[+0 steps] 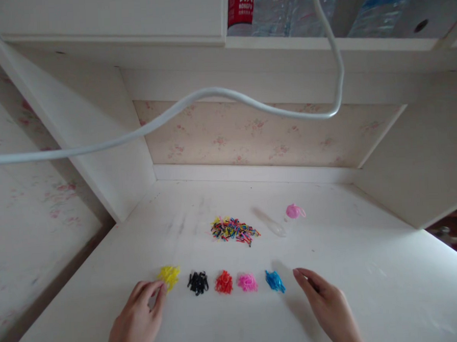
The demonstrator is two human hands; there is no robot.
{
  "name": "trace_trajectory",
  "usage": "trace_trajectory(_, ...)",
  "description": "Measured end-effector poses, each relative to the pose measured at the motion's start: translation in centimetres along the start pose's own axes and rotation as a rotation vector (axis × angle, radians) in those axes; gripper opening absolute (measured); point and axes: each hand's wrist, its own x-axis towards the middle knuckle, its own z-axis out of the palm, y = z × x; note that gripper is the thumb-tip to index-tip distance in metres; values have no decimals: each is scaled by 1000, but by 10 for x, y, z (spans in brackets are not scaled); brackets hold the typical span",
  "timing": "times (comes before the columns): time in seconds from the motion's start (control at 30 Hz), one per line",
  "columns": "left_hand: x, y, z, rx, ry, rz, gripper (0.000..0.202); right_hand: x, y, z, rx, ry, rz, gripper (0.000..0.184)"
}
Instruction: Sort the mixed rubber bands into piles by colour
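Five small heaps of rubber bands lie in a row on the white desk: yellow [169, 277], black [198, 283], red [223, 282], pink [247, 282] and blue [275, 281]. My left hand [136, 314] is closed in a pinch at the lower left edge of the yellow heap; anything between its fingertips is too small to make out. To the right of the blue heap, my right hand [327, 304] hovers over the desk, its thumb and fingers pressed together. What it pinches, if anything, cannot be seen. Behind the row sits a mixed-colour pile of rubber bands [235, 230].
A clear plastic bag or tube [278, 229] lies right of the mixed pile, beside a pink cap with a loop [293, 211]. A white cable [216, 92] hangs across the upper view. Water bottles [273, 10] stand on the shelf above. Side panels border the desk.
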Motion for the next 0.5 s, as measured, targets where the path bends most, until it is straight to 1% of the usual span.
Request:
trace_trajectory(0.07,-2,-2,2,-27,16,7,25,5,-17,3,-77,-55,-83,47)
trace_trajectory(0.17,-7,-3,3,-56,19,-5,26,19,-47,12,-172,-147,-218,42)
trace_trajectory(0.27,-13,-1,5,-30,13,-3,27,37,-71,26,-322,-180,-295,35)
trace_trajectory(0.4,-18,3,8,69,16,26,25,56,-88,46,-528,-209,-331,30)
trace_trajectory(0.5,-17,5,9,149,-1,43,23,64,-94,57,-615,-207,-322,31)
